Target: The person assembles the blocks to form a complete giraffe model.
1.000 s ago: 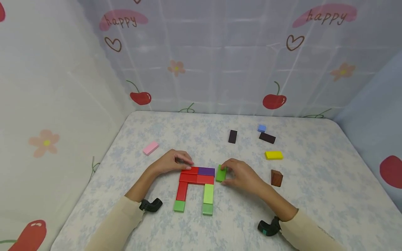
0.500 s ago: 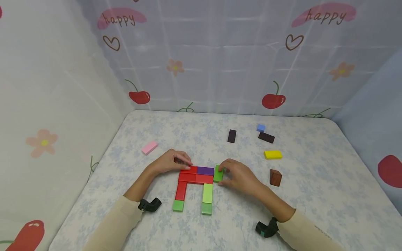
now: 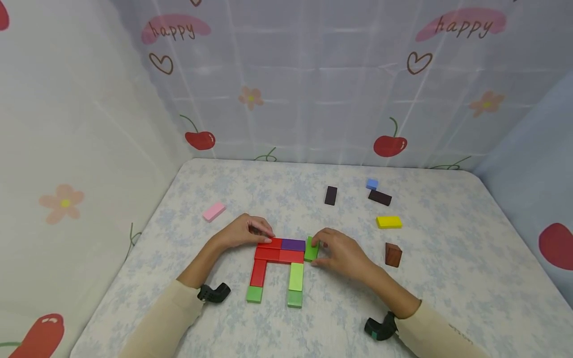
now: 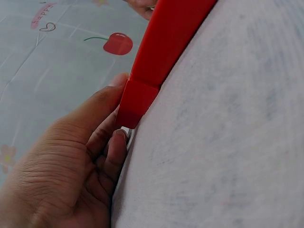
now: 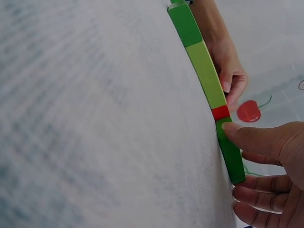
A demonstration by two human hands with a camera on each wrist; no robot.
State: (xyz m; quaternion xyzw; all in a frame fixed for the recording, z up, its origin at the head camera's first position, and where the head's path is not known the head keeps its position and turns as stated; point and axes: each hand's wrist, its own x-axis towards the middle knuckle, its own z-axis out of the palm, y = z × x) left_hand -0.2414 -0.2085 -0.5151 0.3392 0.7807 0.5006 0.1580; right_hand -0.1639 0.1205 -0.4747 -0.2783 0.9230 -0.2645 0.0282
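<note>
Flat coloured blocks lie side by side in a two-legged figure. Its top row is a red block [image 3: 271, 243] and a purple block [image 3: 293, 245]; two red blocks [image 3: 268, 254] form the row below. The left leg is a red block [image 3: 258, 273] ending in a green one [image 3: 254, 294]. A light green block [image 3: 296, 276] and a green block [image 3: 294, 299] form the right leg. My left hand [image 3: 239, 231] grips the top red block's outer end, some fingers hidden. My right hand [image 3: 344, 252] pinches a green block [image 5: 230, 152] endwise against the figure's right side.
A pink block [image 3: 214, 212] lies at the back left. Behind and right are two black blocks [image 3: 331, 195], a small blue block [image 3: 372, 184], a yellow block [image 3: 389, 222] and a brown wedge-like block [image 3: 393, 255]. Patterned curtains surround the table [image 3: 429, 298].
My right hand has moved slightly left with the green block, closing the gap to the purple and red blocks. The left hand has stayed at the top red block.
</note>
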